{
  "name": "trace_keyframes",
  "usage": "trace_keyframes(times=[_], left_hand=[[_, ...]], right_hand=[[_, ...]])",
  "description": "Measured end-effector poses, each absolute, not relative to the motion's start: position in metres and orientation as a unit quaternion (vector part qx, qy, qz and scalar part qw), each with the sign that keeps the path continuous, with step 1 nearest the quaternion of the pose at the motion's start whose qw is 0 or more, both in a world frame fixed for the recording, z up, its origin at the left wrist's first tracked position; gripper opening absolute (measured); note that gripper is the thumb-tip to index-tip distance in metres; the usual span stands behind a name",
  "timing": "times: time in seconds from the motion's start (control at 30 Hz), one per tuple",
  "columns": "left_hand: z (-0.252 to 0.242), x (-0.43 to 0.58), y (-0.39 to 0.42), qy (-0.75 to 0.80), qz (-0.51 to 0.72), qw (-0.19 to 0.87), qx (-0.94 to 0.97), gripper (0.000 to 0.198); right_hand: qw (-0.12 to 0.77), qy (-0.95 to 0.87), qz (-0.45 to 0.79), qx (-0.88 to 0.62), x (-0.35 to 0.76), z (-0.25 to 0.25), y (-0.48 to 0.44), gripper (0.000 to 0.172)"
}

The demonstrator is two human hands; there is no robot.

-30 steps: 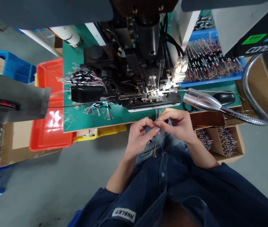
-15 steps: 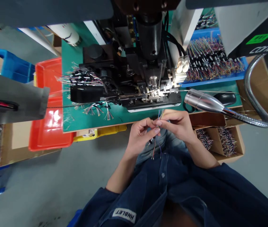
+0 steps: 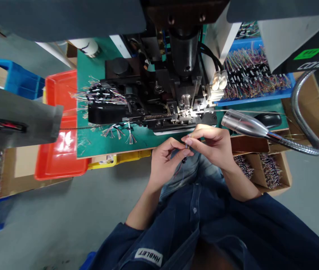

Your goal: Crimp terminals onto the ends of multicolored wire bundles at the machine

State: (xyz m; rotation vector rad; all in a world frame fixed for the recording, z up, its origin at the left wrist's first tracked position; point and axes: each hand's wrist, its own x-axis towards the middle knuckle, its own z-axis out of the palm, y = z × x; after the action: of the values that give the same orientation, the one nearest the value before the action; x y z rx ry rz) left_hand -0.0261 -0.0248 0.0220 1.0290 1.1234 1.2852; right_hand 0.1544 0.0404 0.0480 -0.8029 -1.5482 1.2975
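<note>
A slim bundle of thin coloured wires with a black piece at its lower end sits above the lap, just off the edge of the green-topped workbench. The bare left hand pinches its middle; the bare right hand pinches its upper end, the fingertips hiding much of it. A white rectangular shirt label appears to read "HNBLET"; the black control panel shows "CONTRO", cut off by the edge.

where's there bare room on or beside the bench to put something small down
The front strip of the green bench looks bare between the fanned wires and the left hand. The red tray beside its left end also looks bare. The right end is crowded: lamp head, black mouse, wire-filled blue tray.
</note>
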Motion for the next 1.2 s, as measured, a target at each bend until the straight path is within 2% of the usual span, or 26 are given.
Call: trace_keyframes(times=[0.03, 0.13, 0.33, 0.5, 0.9, 1.2], left_hand=[[0.022, -0.024, -0.024, 0.473, 0.552, 0.548, 0.413, 0.025], [0.019, -0.020, -0.023, 0.465, 0.581, 0.563, 0.359, 0.029], [0.011, -0.013, -0.018, 0.453, 0.624, 0.545, 0.329, 0.033], [0.010, -0.006, -0.013, 0.452, 0.643, 0.530, 0.320, 0.031], [0.002, 0.008, 0.003, 0.419, 0.708, 0.488, 0.292, 0.024], [0.003, 0.010, 0.008, 0.416, 0.726, 0.474, 0.275, 0.023]], right_hand=[[0.466, -0.622, 0.534, -0.334, 0.155, 0.047, 0.041, 0.017], [0.449, -0.597, 0.568, -0.346, 0.154, 0.043, 0.040, 0.030], [0.471, -0.585, 0.576, -0.323, 0.142, 0.034, 0.035, 0.013], [0.480, -0.560, 0.573, -0.356, 0.133, 0.034, 0.036, 0.018], [0.452, -0.416, 0.676, -0.406, 0.125, 0.032, 0.051, 0.037], [0.453, -0.388, 0.690, -0.410, 0.122, 0.034, 0.053, 0.036]])
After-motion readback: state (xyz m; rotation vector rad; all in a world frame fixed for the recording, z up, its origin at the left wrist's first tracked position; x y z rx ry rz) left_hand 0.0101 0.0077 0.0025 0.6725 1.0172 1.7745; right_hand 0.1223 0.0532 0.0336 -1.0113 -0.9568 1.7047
